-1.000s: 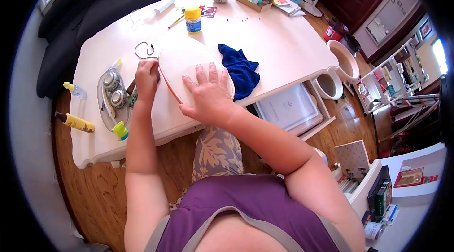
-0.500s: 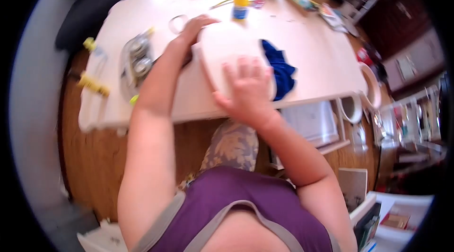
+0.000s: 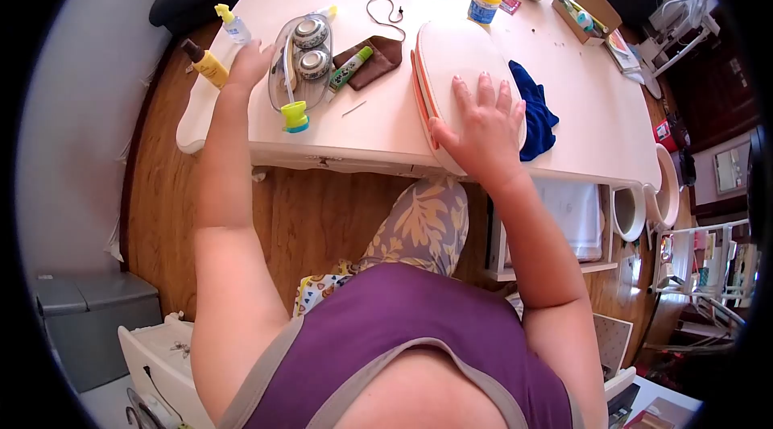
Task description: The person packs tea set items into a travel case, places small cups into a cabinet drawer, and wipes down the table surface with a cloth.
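My right hand [image 3: 483, 127] lies flat, fingers spread, on a cream rounded case [image 3: 451, 50] with an orange-trimmed edge. A crumpled dark blue cloth [image 3: 533, 111] lies against the case's right side. My left hand [image 3: 251, 66] is at the table's left edge with its fingers stretched away from me. Nearest to it are a clear spray bottle [image 3: 233, 26] with a yellow top and a yellow bottle [image 3: 208, 65] with a dark cap. Whether the fingers touch either bottle I cannot tell. To its right stands a clear oval tray [image 3: 278, 95] holding two patterned bowls [image 3: 312, 63].
A brown pouch [image 3: 382, 62] with a cord lies under a green tube [image 3: 350, 70]. A yellow-green and blue cup-like piece [image 3: 295, 116] is at the tray's front. Further back are a yellow-lidded jar [image 3: 485, 4] and an open cardboard box [image 3: 584, 22]. A drawer [image 3: 564, 215] stands open at right.
My left hand has moved left, from the far end of the case to the bottles. My right hand stays on the case. The view has shifted, bringing the brown pouch into sight.
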A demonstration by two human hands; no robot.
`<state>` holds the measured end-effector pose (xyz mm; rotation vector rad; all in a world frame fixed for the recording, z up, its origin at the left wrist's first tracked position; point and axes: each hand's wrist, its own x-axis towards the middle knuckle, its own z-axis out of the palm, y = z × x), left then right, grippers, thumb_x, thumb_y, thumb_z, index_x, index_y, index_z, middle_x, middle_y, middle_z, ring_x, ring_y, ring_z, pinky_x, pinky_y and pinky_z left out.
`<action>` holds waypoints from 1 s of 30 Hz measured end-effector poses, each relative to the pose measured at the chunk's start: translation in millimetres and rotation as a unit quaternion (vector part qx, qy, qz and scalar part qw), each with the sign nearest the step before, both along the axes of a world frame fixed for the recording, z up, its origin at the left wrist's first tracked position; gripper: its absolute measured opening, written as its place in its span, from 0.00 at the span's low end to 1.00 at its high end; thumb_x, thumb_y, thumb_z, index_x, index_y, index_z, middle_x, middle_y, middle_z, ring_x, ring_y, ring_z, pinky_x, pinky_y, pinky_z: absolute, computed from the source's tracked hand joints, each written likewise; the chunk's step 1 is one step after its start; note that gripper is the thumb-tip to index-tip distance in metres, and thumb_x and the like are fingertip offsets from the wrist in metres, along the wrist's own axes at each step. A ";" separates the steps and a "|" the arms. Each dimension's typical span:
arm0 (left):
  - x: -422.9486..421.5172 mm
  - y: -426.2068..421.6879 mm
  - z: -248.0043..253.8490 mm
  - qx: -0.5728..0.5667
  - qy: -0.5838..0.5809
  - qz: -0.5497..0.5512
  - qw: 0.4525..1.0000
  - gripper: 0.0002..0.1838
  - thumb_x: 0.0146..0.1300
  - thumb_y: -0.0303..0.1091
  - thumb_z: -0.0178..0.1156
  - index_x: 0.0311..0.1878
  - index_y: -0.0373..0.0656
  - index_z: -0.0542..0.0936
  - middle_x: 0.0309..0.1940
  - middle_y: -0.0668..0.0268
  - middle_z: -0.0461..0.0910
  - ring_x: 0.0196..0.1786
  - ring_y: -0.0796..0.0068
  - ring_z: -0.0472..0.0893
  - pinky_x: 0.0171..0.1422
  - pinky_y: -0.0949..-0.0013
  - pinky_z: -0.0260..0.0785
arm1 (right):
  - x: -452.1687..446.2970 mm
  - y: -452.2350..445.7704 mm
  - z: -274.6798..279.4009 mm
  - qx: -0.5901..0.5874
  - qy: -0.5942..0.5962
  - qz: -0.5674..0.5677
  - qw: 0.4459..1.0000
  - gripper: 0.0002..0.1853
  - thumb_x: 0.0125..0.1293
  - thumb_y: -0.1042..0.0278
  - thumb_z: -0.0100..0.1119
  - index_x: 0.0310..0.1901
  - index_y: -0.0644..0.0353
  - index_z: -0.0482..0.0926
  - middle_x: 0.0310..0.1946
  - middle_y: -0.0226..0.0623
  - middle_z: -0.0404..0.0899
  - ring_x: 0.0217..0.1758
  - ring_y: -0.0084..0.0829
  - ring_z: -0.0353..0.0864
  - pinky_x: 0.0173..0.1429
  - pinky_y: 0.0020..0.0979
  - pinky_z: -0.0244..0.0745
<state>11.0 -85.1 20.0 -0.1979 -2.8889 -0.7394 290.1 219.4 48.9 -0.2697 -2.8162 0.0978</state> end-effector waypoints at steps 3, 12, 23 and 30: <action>-1.5 -12.0 -22.6 0.093 -0.181 0.002 0.979 0.20 0.62 0.42 0.55 0.50 0.36 0.76 0.36 0.58 0.80 0.35 0.65 0.81 0.35 0.60 0.76 | 1.4 1.0 0.8 -0.003 0.006 -0.001 1.000 0.37 0.57 0.41 0.55 0.65 0.54 0.67 0.66 0.57 0.58 0.71 0.62 0.50 0.68 0.66 0.42; 8.5 -3.7 -38.6 0.348 -0.198 0.005 0.916 0.05 0.56 0.29 0.53 0.31 0.40 0.77 0.20 0.67 0.76 0.18 0.75 0.74 0.18 0.72 0.65 | -2.8 7.1 -8.2 -0.033 0.038 -0.005 0.999 0.35 0.64 0.36 0.44 0.64 0.54 0.69 0.65 0.57 0.60 0.70 0.63 0.52 0.68 0.66 0.42; 65.0 54.8 39.5 0.507 -0.165 -0.106 0.839 0.12 0.61 0.32 0.54 0.44 0.36 0.71 0.30 0.64 0.75 0.31 0.73 0.77 0.30 0.72 0.73 | -8.3 25.8 -10.6 -0.241 0.167 0.015 0.956 0.30 0.70 0.41 0.36 0.61 0.57 0.71 0.58 0.49 0.70 0.67 0.50 0.61 0.68 0.61 0.48; 176.6 176.2 36.9 0.634 -0.131 -0.179 0.741 0.27 0.61 0.37 0.58 0.59 0.32 0.64 0.44 0.59 0.74 0.36 0.75 0.79 0.38 0.75 0.75 | -10.0 43.9 -6.2 -0.584 0.260 0.074 0.766 0.30 0.74 0.49 0.40 0.62 0.71 0.66 0.58 0.50 0.71 0.62 0.38 0.69 0.66 0.32 0.60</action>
